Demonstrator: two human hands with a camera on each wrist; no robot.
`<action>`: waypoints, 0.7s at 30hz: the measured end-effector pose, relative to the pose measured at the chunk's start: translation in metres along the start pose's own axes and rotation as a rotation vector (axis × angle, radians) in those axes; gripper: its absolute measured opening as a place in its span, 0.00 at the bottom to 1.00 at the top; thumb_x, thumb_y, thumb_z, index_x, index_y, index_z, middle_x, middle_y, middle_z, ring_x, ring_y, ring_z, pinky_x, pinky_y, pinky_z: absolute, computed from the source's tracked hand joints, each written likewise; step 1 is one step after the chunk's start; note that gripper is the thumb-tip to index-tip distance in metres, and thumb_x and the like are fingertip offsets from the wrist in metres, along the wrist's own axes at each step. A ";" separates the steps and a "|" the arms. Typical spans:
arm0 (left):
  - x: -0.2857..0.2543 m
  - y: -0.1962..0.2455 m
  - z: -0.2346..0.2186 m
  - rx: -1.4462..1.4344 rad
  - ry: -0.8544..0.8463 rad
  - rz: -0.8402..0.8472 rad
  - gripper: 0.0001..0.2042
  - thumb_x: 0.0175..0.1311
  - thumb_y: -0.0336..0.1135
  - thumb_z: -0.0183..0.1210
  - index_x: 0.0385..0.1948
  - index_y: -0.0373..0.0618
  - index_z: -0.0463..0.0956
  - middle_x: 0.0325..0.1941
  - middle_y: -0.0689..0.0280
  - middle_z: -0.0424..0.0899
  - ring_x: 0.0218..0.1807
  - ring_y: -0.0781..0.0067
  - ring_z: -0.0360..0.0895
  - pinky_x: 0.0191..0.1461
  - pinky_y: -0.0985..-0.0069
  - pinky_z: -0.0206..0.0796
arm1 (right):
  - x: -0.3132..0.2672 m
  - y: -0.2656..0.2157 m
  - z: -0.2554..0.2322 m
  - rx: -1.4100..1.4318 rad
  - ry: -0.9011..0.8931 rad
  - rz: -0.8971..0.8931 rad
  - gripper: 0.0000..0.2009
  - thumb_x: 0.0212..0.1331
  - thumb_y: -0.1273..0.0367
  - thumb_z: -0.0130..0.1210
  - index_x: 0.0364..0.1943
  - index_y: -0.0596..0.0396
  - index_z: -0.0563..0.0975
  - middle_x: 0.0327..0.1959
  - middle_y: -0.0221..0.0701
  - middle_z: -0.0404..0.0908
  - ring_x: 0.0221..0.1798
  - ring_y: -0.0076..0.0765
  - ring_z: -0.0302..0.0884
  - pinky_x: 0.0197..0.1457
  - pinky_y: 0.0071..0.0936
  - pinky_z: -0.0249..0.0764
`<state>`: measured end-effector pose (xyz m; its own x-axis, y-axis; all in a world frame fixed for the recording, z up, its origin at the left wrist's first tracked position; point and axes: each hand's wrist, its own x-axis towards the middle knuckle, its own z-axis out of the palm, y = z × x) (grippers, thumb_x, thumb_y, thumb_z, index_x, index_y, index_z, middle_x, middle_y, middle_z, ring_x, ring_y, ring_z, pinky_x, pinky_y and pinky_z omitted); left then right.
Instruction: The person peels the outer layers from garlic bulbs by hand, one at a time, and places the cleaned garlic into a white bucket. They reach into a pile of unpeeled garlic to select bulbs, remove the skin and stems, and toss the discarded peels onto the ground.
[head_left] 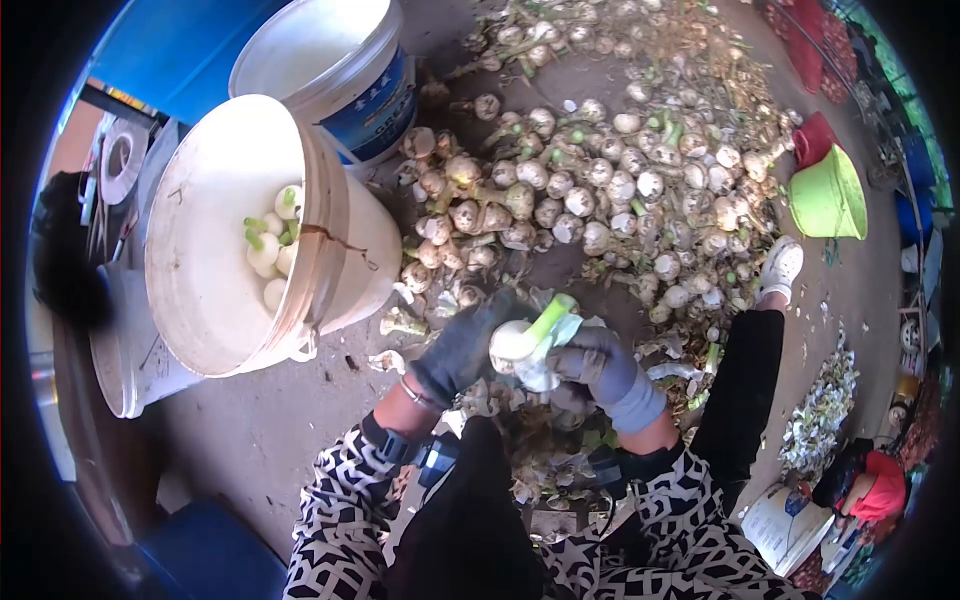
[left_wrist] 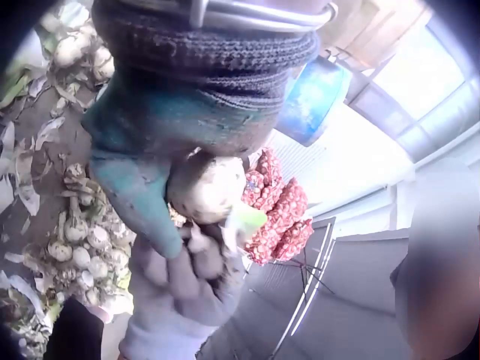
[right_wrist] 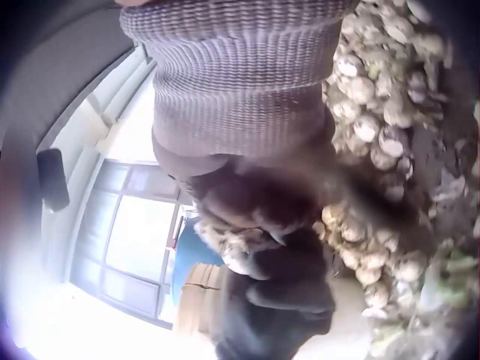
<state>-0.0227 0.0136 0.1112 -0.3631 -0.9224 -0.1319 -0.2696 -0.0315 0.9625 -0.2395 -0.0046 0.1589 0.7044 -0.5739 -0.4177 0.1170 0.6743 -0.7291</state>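
My gloved left hand (head_left: 465, 345) grips a white onion (head_left: 510, 342) above the heap of peelings, with its green stem (head_left: 552, 314) pointing up and right. In the left wrist view, the thumb and palm of that teal-stained glove close round the onion (left_wrist: 207, 187). From the other side, my right hand (head_left: 605, 372) in a grey glove pinches pale, loose skin (head_left: 540, 375) beside the stem. Its curled fingers (left_wrist: 199, 274) meet the left thumb under the bulb. The right wrist view has both hands close together, with the bulb mostly hidden between them.
A large white bucket (head_left: 360, 245) at left is tilted and holds several peeled onions (head_left: 265, 250). Behind it stands another bucket (head_left: 370, 110) with a blue label. Unpeeled onions (head_left: 580, 200) spread across the floor ahead. A lime-green tub (head_left: 830, 195) lies at right.
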 end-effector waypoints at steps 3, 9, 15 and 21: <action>0.006 -0.002 -0.002 -0.160 0.312 -0.249 0.21 0.76 0.44 0.38 0.56 0.36 0.69 0.49 0.60 0.80 0.46 0.77 0.77 0.50 0.80 0.68 | 0.029 0.046 -0.019 -0.202 0.210 -0.264 0.12 0.62 0.67 0.54 0.41 0.62 0.81 0.24 0.26 0.80 0.21 0.17 0.73 0.23 0.18 0.68; -0.020 0.018 0.014 -0.160 0.366 -0.007 0.19 0.70 0.42 0.51 0.52 0.35 0.70 0.48 0.62 0.75 0.48 0.77 0.73 0.53 0.75 0.67 | 0.041 0.055 -0.007 -0.448 0.175 -0.255 0.11 0.62 0.64 0.57 0.37 0.58 0.81 0.27 0.29 0.81 0.23 0.20 0.75 0.29 0.21 0.72; -0.015 0.005 0.005 -0.959 0.141 -0.201 0.24 0.66 0.55 0.51 0.45 0.38 0.72 0.46 0.58 0.77 0.46 0.64 0.77 0.54 0.68 0.70 | 0.030 0.096 -0.055 0.723 -0.248 -0.132 0.14 0.62 0.63 0.53 0.44 0.59 0.78 0.31 0.34 0.80 0.34 0.30 0.77 0.35 0.26 0.74; -0.012 0.020 0.001 -0.870 -0.003 -0.038 0.32 0.69 0.58 0.43 0.56 0.33 0.68 0.59 0.48 0.72 0.61 0.54 0.71 0.65 0.62 0.63 | -0.053 0.121 -0.073 0.709 0.159 -0.036 0.22 0.55 0.61 0.51 0.48 0.67 0.72 0.34 0.44 0.79 0.25 0.41 0.77 0.22 0.35 0.71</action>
<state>-0.0242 0.0246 0.1322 -0.3707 -0.9136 -0.1672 0.4948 -0.3466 0.7969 -0.3137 0.0738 0.0529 0.5874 -0.6258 -0.5132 0.6020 0.7617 -0.2397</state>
